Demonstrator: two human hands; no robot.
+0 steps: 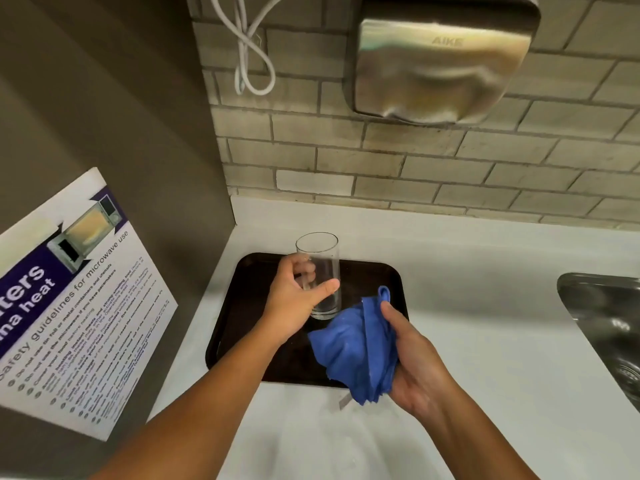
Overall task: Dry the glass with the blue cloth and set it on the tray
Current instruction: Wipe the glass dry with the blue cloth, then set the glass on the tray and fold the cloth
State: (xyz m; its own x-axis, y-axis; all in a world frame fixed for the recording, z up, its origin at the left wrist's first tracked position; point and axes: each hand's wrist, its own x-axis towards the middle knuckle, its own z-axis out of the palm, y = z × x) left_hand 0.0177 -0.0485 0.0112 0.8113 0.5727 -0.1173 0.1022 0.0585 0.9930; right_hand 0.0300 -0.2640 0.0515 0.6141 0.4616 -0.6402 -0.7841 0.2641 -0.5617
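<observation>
1. Glass (320, 271): clear, empty, upright, held above the tray in your left hand (294, 299), fingers wrapped round its side.
2. Blue cloth (360, 344): bunched, gripped in your right hand (415, 362), just beside the glass base.
3. Tray (242, 306): dark, rectangular, on the white counter (485, 323); whether the glass touches it, you cannot tell.
4. Sink (602, 327): steel basin, far right, partly out of view.
</observation>
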